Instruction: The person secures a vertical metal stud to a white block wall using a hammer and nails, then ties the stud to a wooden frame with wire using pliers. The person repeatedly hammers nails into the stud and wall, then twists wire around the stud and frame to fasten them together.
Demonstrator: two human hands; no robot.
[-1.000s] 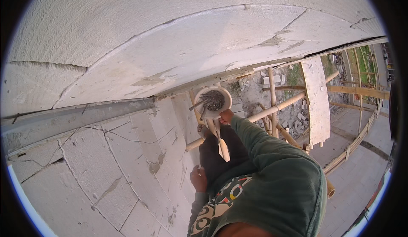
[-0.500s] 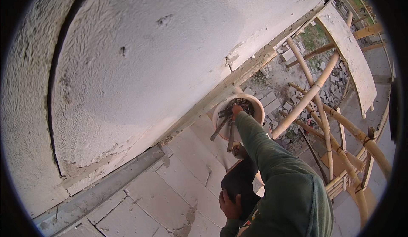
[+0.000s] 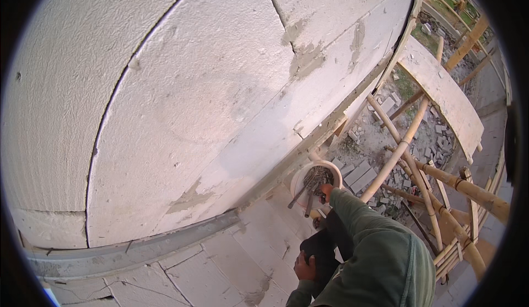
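Observation:
A pale round bucket (image 3: 294, 179) stands at the foot of the wall. Inside lies a heap of thin dark metal pieces (image 3: 318, 176), perhaps nails. Two tool handles (image 3: 309, 203) lean out over its near rim; their heads are hidden in the heap. My right hand (image 3: 327, 190) is at the bucket's right inner side, fingers curled down; whatever they hold is too small to make out. My left hand (image 3: 305, 267) rests on my dark-trousered knee (image 3: 320, 250), its fingers lying over the cloth with nothing in them.
A pale block wall (image 3: 187, 103) rises along the left, above a grey channel (image 3: 165, 246) at its base. Bamboo scaffold poles (image 3: 399, 158) cross on the right, with a curved board (image 3: 441, 95) among them. Broken blocks (image 3: 361, 176) lie on lower ground beyond the bucket.
My right hand has shifted from the middle of the bucket to its right side, uncovering more of the heap. The view has swung, showing more wall. My left hand stays on my knee.

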